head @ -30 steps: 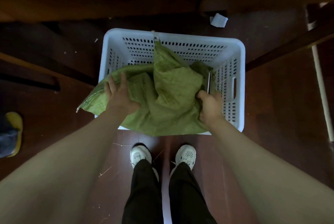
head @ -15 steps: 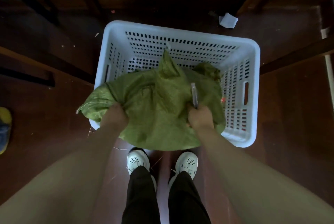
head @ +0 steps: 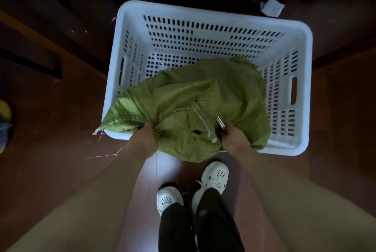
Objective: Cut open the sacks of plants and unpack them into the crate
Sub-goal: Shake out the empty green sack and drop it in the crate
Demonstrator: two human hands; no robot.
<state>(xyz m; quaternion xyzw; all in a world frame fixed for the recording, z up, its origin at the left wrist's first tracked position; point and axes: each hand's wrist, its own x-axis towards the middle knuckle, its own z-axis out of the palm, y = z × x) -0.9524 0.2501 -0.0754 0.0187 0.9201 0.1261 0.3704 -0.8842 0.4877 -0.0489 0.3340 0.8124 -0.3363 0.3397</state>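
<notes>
My left hand is closed on a bunched edge of the crumpled green woven sack. My right hand grips the sack's other side while also holding a slim metal cutter. A second ago the sack stood peaked; now it has slumped lower, draped over the near rim of the white perforated plastic crate on the dark wooden floor. No plants are visible, so I judge emptying is still underway.
</notes>
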